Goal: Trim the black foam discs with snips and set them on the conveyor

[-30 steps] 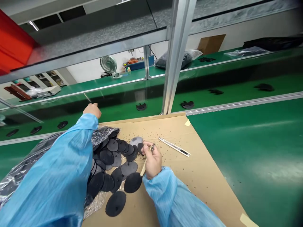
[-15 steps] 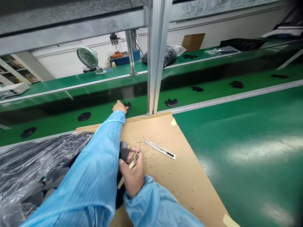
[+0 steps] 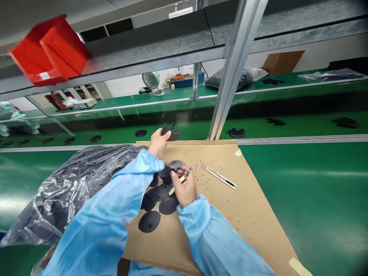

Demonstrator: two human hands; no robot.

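From where I sit, I see the black discs [image 3: 149, 221] in a loose heap on the cardboard [image 3: 244, 199], some on top of others, left of my right hand and nearer to me than my left. They look thin and flat, so I think each one is very light. My guess is they are a bit stiff but can bend, and smooth enough to slide on each other. A hard pinch might crease one. I would hold one by the rim, thumb on one face and fingers on the other.

My left hand [image 3: 158, 142] reaches out past the heap, near the green strip [image 3: 198, 130]. Its grip is narrow, with the thumb pressed on dark flat pieces [image 3: 166, 128]. They are blurry, so I can't count them.

My right hand [image 3: 185, 188] is curled around a small tool [image 3: 183, 178]. The metal tip pokes up past the fingers and the pale handle points down to the left. Dark discs sit right by those fingertips, but I can't tell if they touch.

A thin cutter [image 3: 219, 176] lies to the right, with tiny black bits [image 3: 204, 181] around it. A big clear bag [image 3: 57, 199] lies on the left.
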